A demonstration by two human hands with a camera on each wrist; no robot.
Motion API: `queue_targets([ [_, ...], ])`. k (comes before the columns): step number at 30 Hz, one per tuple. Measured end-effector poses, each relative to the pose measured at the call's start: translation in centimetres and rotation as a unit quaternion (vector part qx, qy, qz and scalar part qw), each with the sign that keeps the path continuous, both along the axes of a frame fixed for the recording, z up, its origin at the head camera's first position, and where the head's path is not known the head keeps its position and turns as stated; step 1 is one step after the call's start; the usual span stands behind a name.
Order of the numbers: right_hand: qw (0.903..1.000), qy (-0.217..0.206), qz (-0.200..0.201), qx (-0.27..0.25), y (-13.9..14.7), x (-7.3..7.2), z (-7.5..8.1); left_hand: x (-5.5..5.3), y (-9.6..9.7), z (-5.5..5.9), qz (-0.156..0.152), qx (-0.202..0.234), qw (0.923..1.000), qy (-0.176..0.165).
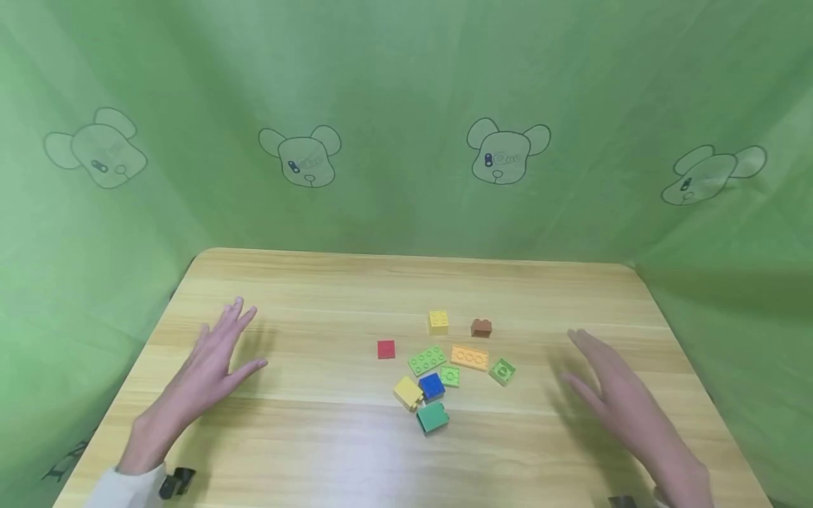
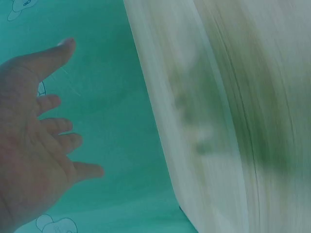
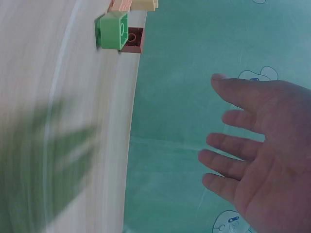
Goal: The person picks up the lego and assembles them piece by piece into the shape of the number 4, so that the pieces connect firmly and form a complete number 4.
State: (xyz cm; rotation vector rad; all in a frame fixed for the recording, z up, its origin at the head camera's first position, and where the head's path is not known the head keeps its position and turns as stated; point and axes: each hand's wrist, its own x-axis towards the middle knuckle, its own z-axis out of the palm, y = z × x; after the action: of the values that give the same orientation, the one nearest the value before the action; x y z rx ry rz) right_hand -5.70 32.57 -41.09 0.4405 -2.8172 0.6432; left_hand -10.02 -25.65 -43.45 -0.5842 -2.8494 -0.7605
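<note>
My left hand (image 1: 212, 370) hovers over the left side of the table, fingers spread and holding nothing; its palm shows in the left wrist view. Over the right side, my right hand (image 1: 619, 395) is likewise extended with nothing in it. Between them lie loose toy bricks: a red brick (image 1: 386, 350), a yellow brick (image 1: 438, 323), a brown brick (image 1: 481, 328), an orange brick (image 1: 470, 358), a long light green brick (image 1: 428, 360), a small light green brick (image 1: 450, 376), a green brick (image 1: 502, 372), a second yellow brick (image 1: 408, 392), a blue brick (image 1: 432, 387) and a dark green brick (image 1: 433, 418).
The bricks lie on a wooden table (image 1: 305, 437) with rounded far corners. A green curtain (image 1: 406, 219) with printed bear heads hangs behind it and at both sides. Shadows of both hands fall on the tabletop.
</note>
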Motion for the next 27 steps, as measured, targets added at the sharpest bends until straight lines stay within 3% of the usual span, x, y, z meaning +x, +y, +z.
queue_targets([
  [4,0.9989,0.044,0.013,0.012,-0.7,0.0,-0.3,0.0,0.7,-0.2,-0.010,0.011,0.9998,-0.011],
  [9,0.9980,0.057,0.022,0.015,-1.7,-0.1,-1.0,0.0,1.9,-0.8,-0.014,0.019,0.9995,-0.021],
  [18,0.9953,0.074,0.059,0.016,-3.7,-0.5,-1.7,0.0,4.7,-1.3,-0.044,0.021,0.9988,0.005],
  [27,0.9961,0.047,0.073,0.016,-4.9,-0.8,-2.3,-0.6,7.6,-1.6,-0.111,0.038,0.9909,0.067],
])
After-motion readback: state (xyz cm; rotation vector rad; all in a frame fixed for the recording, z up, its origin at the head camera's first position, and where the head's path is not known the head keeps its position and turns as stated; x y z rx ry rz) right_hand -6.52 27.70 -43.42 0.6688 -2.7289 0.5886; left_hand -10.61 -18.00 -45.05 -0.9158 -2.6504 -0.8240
